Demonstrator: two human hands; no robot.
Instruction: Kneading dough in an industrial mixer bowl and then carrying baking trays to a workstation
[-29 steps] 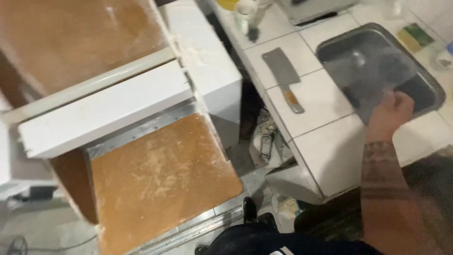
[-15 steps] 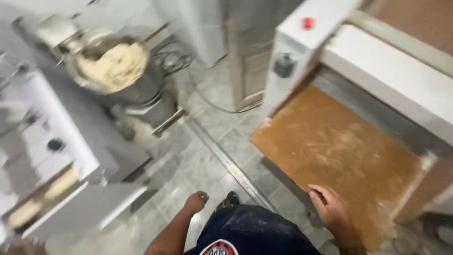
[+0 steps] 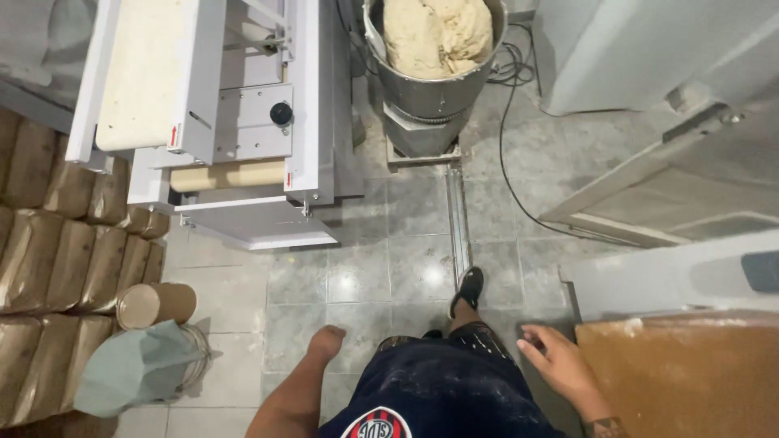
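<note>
Metal mixing bowl (image 3: 434, 77), filled with pale dough (image 3: 438, 32), is set on a grey machine base at the top centre. A black cable (image 3: 507, 154) is trailed over the grey tiled floor (image 3: 365, 268) to its right. A white roller machine (image 3: 235, 122) with a black knob (image 3: 281, 113) is placed at upper left. Brown paper sacks (image 3: 57, 243) are stacked along the left edge. A cardboard tube (image 3: 154, 303) and a green cloth (image 3: 134, 365) are laid beside them.
</note>
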